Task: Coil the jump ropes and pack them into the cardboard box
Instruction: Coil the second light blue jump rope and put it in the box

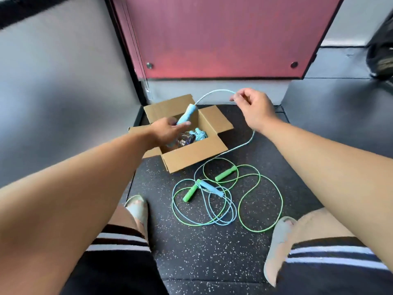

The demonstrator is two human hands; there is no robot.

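An open cardboard box [191, 154] sits on the dark speckled floor. My left hand [168, 129] holds a light blue jump rope handle [187, 113] over the box. My right hand [253, 107] pinches the light blue cord [214, 92] of that same rope, raised to the right of the box. The cord runs down past my right wrist to the floor, where its other blue handle [211, 187] lies among loose loops. A green jump rope [260, 204] with two green handles [225, 173] lies tangled with it. Coiled ropes [197, 135] sit inside the box.
A red panel [223, 39] and grey walls stand behind the box. My two slippered feet [137, 207] rest on the mat on either side of the ropes. A dark bag [382, 54] sits at the far right.
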